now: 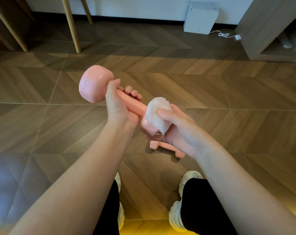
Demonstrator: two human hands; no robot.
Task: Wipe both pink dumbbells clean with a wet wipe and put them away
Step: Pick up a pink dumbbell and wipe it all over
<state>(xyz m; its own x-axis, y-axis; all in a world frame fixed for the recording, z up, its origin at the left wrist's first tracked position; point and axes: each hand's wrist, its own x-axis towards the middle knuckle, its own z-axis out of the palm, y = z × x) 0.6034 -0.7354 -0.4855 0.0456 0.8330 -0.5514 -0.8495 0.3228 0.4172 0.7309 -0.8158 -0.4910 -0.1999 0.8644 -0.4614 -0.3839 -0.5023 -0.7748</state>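
Fingers (134,93) of the left hand (120,107) were wrapped round the handle of one dumbbell (94,83), beside its far head. The right hand (177,126) pinched a wet wipe (158,114) over the near head. The second dumbbell (162,146) lay on the floor (42,116) below. Both looked heavy, rigid and probably slick when damp, so the handle seemed the safest hold.

Pink dumbbell (96,82), white wipe (158,114), brown herringbone floor (228,92) (second dumbbell (160,146) seemingly pink too)
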